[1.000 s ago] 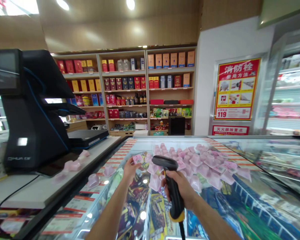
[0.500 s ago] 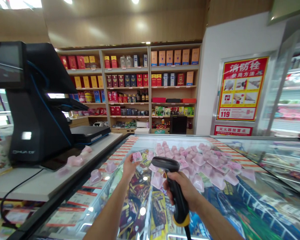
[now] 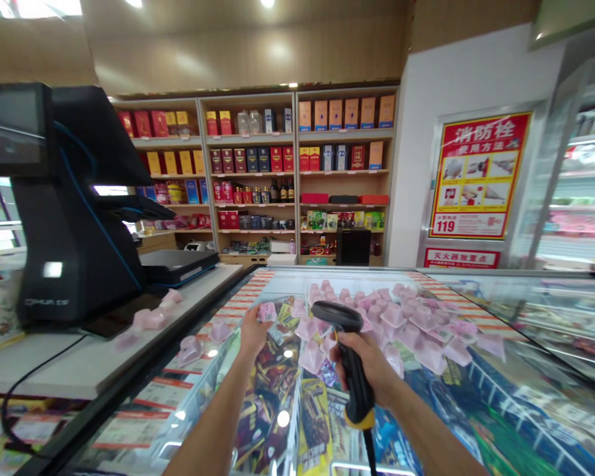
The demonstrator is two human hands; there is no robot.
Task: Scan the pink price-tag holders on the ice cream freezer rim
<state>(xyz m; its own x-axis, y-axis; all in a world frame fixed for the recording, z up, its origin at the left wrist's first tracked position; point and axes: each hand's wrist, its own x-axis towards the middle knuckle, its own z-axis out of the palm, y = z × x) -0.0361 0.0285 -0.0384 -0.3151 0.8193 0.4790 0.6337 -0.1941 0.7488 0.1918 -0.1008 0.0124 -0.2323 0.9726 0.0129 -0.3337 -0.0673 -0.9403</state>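
Observation:
My right hand point(image 3: 364, 363) is wrapped round the handle of a black barcode scanner point(image 3: 338, 316) with a yellow band near its cable. The scanner's head points left, towards my left hand point(image 3: 252, 332). Between the fingertips of that hand is a small pink cup point(image 3: 268, 312), its label with a barcode facing me. Many similar pink cups point(image 3: 395, 316) lie heaped on the glass freezer top point(image 3: 285, 276), to the right of and beyond the scanner. Two loose pink cups point(image 3: 189, 349) rest left of my left forearm.
On the white counter point(image 3: 54, 370) at the left stands a black checkout terminal point(image 3: 79, 264), with a few pink cups point(image 3: 151, 319) beside it. Wrapped frozen goods point(image 3: 272, 390) show through the glass. Shelves of boxes point(image 3: 297, 158) stand behind, and a red poster point(image 3: 480, 175) hangs at the right.
My left hand has shifted slightly left with the pink cup. The scanner in my right hand has moved a little to the right and its head is raised slightly.

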